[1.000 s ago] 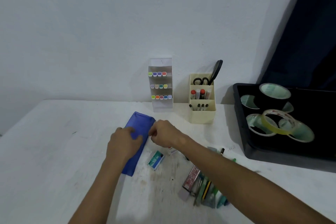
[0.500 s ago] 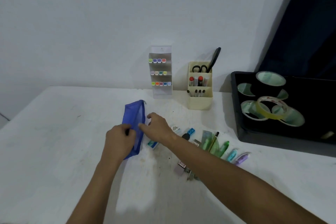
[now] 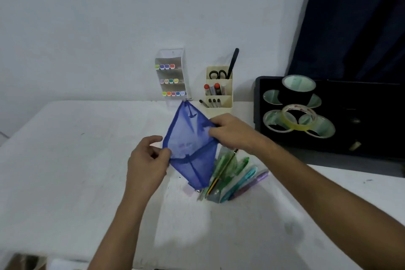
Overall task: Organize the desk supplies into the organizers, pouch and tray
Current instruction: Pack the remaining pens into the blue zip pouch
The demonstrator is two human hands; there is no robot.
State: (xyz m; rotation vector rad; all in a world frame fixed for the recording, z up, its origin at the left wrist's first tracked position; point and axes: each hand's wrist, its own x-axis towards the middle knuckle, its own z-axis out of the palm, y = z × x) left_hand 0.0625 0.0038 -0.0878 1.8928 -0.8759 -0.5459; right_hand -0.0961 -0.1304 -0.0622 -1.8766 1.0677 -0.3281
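Both hands, left hand (image 3: 147,161) and right hand (image 3: 232,131), pinch the blue mesh pouch (image 3: 190,144) aloft mid-table; markers racked, tape trayed, loose pens (image 3: 236,176) unsorted.

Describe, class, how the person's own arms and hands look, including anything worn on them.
Both forearms are bare right to the frame edge, with no sleeves in view. The left hand and right hand wear no gloves; no rings, watch or bracelets are visible.

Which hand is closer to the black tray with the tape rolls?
The right hand. It holds the blue pouch's right edge, just left of the black tray. The left hand pinches the pouch's left corner, farther from the tray, with the pouch between them.
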